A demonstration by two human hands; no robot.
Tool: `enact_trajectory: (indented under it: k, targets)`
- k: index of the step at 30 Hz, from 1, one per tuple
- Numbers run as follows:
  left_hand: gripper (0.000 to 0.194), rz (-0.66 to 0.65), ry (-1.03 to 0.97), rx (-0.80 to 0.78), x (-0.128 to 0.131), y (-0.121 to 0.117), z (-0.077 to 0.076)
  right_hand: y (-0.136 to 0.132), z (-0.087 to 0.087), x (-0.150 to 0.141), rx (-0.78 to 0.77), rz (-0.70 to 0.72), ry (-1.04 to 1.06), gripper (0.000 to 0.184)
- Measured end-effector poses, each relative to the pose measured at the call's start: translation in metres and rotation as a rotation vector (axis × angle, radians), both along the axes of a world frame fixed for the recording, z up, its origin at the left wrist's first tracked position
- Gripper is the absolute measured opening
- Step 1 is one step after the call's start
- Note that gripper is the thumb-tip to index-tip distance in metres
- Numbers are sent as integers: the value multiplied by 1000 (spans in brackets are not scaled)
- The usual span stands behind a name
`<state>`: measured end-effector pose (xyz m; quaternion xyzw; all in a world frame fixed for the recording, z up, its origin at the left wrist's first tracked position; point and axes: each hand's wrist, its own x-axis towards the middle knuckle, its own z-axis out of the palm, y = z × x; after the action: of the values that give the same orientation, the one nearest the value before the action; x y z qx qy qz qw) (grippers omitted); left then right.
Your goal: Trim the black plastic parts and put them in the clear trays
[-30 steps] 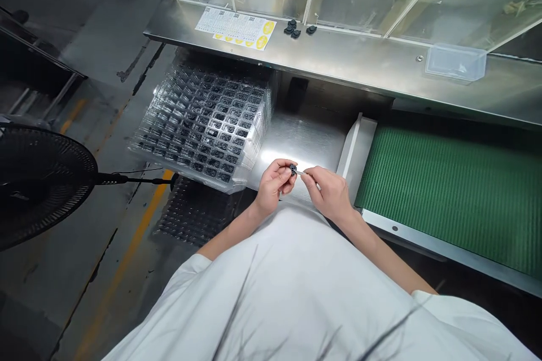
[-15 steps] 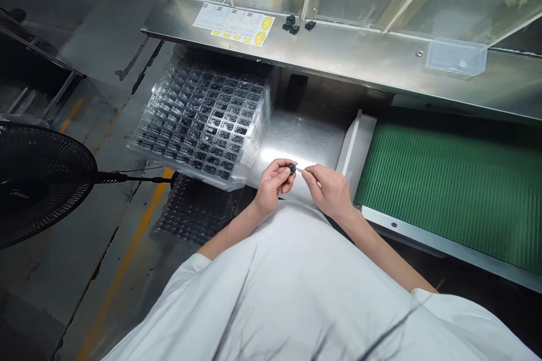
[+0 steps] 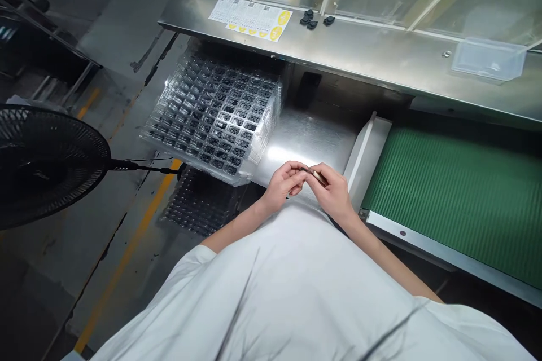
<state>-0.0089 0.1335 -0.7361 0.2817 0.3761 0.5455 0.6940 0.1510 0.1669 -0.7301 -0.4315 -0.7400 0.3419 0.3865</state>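
My left hand (image 3: 280, 186) is closed in a pinch around a small black plastic part (image 3: 304, 169), mostly covered by the fingers. Against it, my right hand (image 3: 333, 192) grips a slim knife-like tool (image 3: 318, 176) with a brass-coloured handle; its tip is hidden at the part. Both hands meet in front of my body, over the steel worktop (image 3: 315, 135). To their left stands a stack of clear plastic trays (image 3: 259, 144), the top one filled with black parts in its pockets.
A green conveyor belt (image 3: 457, 197) runs off to the right behind a pale metal guide (image 3: 368, 152). The steel shelf (image 3: 372, 48) ahead bears label sheets (image 3: 252, 17), several black parts (image 3: 311, 20) and a clear plastic box (image 3: 489, 59). A black fan (image 3: 51, 166) stands left.
My right hand has come closer to my left, and the fingers now nearly touch around the part. The tool's brass-coloured handle shows now. The camera view has shifted slightly.
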Motion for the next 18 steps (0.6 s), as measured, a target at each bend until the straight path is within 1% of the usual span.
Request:
enact_trajectory:
  k: [3,6,8,10,14,18]
  targets:
    - [45,27,-23,-35,3,0,-7,-1,-3,3,-25,-45,-4,16]
    - [35,114,-128,-148,6,3,-14,-2,-1,5,7,-84,-15,17]
    - [28,174,-223,-222,9,6,-18,-3,0,6,57,-72,-31,18]
    - [21,218,-325,-266,11,8,-19,-5,-1,5,100,-31,-65,18]
    - [10,258,-489,-271,18,10,-21,-5,-13,2,105,32,-144,22]
    - [11,261,-598,-236,26,13,-24,0,-25,3,135,11,-203,38]
